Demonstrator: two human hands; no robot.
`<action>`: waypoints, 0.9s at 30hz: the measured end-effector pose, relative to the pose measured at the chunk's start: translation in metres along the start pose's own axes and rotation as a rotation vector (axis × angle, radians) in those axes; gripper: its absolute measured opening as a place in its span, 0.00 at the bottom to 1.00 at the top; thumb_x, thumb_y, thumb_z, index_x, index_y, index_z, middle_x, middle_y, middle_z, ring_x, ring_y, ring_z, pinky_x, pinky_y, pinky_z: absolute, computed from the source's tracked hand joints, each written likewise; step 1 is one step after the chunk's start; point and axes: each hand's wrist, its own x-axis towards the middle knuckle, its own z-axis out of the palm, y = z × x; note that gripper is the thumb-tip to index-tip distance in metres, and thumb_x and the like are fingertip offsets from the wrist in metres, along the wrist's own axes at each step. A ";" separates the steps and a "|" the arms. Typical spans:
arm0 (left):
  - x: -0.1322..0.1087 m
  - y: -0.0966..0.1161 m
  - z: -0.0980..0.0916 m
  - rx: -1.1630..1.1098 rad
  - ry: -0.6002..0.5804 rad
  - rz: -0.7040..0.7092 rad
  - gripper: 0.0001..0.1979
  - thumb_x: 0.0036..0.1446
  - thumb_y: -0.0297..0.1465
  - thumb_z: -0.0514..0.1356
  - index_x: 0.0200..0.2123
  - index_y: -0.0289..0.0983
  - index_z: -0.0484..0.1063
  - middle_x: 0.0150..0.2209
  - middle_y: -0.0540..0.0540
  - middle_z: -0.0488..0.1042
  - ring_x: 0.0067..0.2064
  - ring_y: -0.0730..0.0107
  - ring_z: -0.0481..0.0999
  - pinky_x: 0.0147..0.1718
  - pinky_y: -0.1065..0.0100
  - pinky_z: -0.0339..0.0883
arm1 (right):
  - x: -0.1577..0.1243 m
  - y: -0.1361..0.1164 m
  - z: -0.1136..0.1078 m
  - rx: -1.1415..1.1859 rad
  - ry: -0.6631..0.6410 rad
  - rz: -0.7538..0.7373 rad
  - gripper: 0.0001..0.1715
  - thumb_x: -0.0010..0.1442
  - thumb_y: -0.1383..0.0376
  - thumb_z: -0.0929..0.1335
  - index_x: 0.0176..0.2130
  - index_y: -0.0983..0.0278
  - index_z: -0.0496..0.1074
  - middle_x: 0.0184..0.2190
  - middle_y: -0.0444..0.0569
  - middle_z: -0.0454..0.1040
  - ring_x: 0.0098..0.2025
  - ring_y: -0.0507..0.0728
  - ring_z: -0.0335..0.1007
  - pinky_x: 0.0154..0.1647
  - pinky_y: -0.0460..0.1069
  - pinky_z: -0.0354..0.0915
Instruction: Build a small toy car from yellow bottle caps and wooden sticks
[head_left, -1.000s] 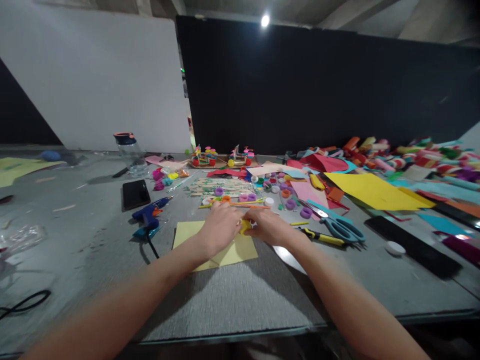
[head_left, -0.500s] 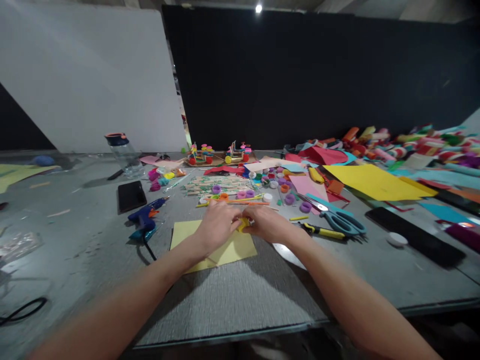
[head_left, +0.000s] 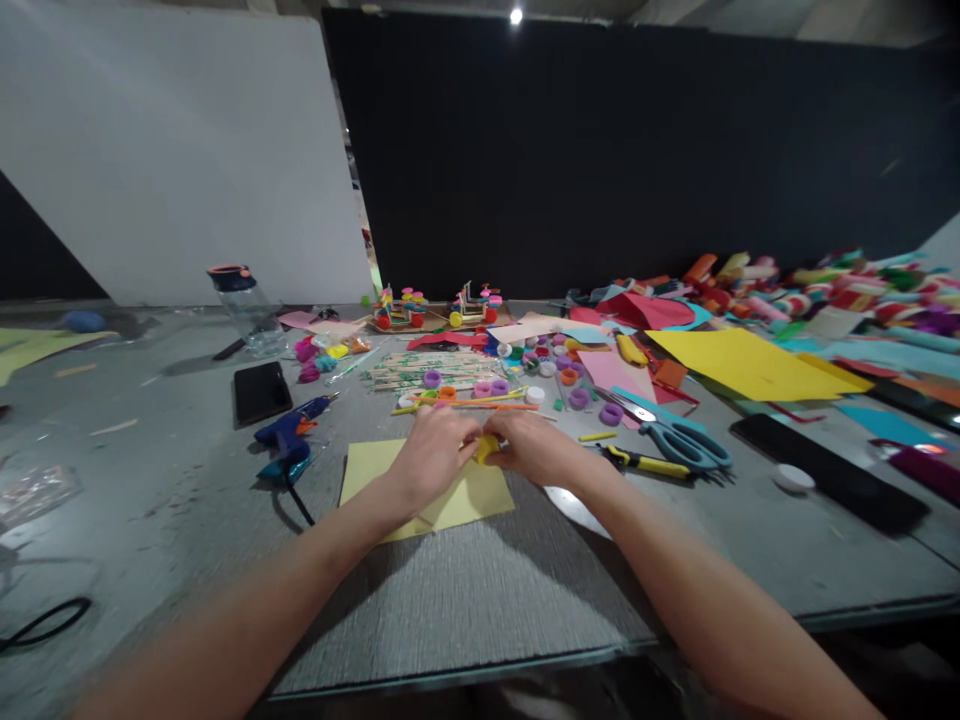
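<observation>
Between my two hands is a small round yellow bottle cap (head_left: 487, 450), partly covered by the fingers. My left hand (head_left: 437, 452) is closed, its thumb and fingertips pinching the cap's left side. From the right, my right hand (head_left: 529, 446) grips the same cap with bent fingers. Both hands are over a pale yellow paper sheet (head_left: 375, 470) lying on the table. Just beyond them are orange and yellow sticks (head_left: 495, 404). To the right of my right hand lie yellow-handled pliers (head_left: 652, 464) and blue-handled scissors (head_left: 686, 445).
A blue glue gun (head_left: 289, 432), a phone (head_left: 261, 392) and a water bottle (head_left: 244, 305) stand left. Wooden sticks (head_left: 435, 370), purple caps (head_left: 579, 398) and two small toy vehicles (head_left: 476, 305) are behind. A black bar-shaped object (head_left: 829, 472) and yellow paper (head_left: 750, 362) lie right.
The yellow cap has turned slightly between my fingers and shows a rounder face. Both hands stay in almost the same place.
</observation>
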 end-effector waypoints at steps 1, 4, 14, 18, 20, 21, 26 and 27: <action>0.000 0.000 0.000 0.006 -0.003 0.000 0.16 0.66 0.35 0.61 0.54 0.36 0.71 0.53 0.41 0.74 0.49 0.59 0.77 0.46 0.53 0.75 | 0.000 0.000 0.000 -0.002 -0.001 0.000 0.14 0.67 0.59 0.69 0.47 0.66 0.73 0.45 0.50 0.75 0.45 0.58 0.74 0.47 0.57 0.72; -0.001 0.001 0.000 0.031 -0.010 -0.003 0.16 0.66 0.35 0.61 0.54 0.36 0.71 0.53 0.41 0.74 0.48 0.59 0.77 0.46 0.53 0.75 | 0.000 -0.001 0.000 -0.009 -0.008 0.004 0.13 0.68 0.59 0.69 0.47 0.66 0.73 0.46 0.50 0.75 0.45 0.58 0.74 0.47 0.57 0.72; -0.004 0.003 0.001 0.048 0.023 0.026 0.12 0.65 0.35 0.61 0.49 0.36 0.73 0.45 0.44 0.78 0.47 0.58 0.77 0.48 0.52 0.71 | -0.001 0.000 -0.002 0.010 0.003 -0.003 0.14 0.67 0.59 0.69 0.48 0.66 0.73 0.45 0.50 0.75 0.45 0.58 0.74 0.46 0.57 0.72; -0.007 -0.001 -0.006 0.030 0.070 0.040 0.18 0.62 0.35 0.63 0.55 0.38 0.71 0.45 0.42 0.80 0.49 0.52 0.75 0.49 0.50 0.64 | -0.003 0.002 -0.003 0.028 0.016 -0.005 0.16 0.68 0.58 0.69 0.50 0.66 0.72 0.46 0.51 0.75 0.45 0.58 0.74 0.46 0.57 0.72; -0.011 -0.008 -0.012 0.032 0.084 0.040 0.22 0.61 0.37 0.63 0.57 0.39 0.69 0.52 0.40 0.78 0.52 0.50 0.74 0.51 0.49 0.61 | -0.004 0.002 -0.004 0.029 0.013 -0.001 0.16 0.68 0.58 0.69 0.50 0.65 0.72 0.46 0.51 0.75 0.45 0.58 0.74 0.46 0.57 0.72; -0.014 -0.014 -0.016 0.034 0.087 0.034 0.23 0.60 0.38 0.64 0.57 0.40 0.69 0.53 0.40 0.77 0.53 0.49 0.73 0.51 0.49 0.60 | -0.004 0.002 -0.004 0.028 0.008 -0.001 0.15 0.68 0.58 0.69 0.50 0.65 0.72 0.46 0.51 0.75 0.45 0.58 0.74 0.46 0.57 0.72; -0.033 -0.054 -0.025 0.038 0.073 -0.057 0.22 0.56 0.41 0.66 0.53 0.40 0.74 0.50 0.38 0.78 0.52 0.44 0.73 0.48 0.49 0.61 | -0.001 0.004 -0.002 0.020 -0.016 -0.019 0.14 0.68 0.58 0.69 0.47 0.66 0.73 0.45 0.50 0.75 0.45 0.58 0.74 0.46 0.57 0.72; -0.037 -0.061 -0.024 0.031 0.065 -0.075 0.23 0.55 0.41 0.66 0.53 0.40 0.75 0.49 0.38 0.78 0.51 0.44 0.74 0.48 0.50 0.62 | -0.001 0.004 -0.002 0.020 -0.012 -0.021 0.14 0.68 0.58 0.69 0.47 0.65 0.73 0.45 0.50 0.75 0.45 0.58 0.74 0.46 0.57 0.72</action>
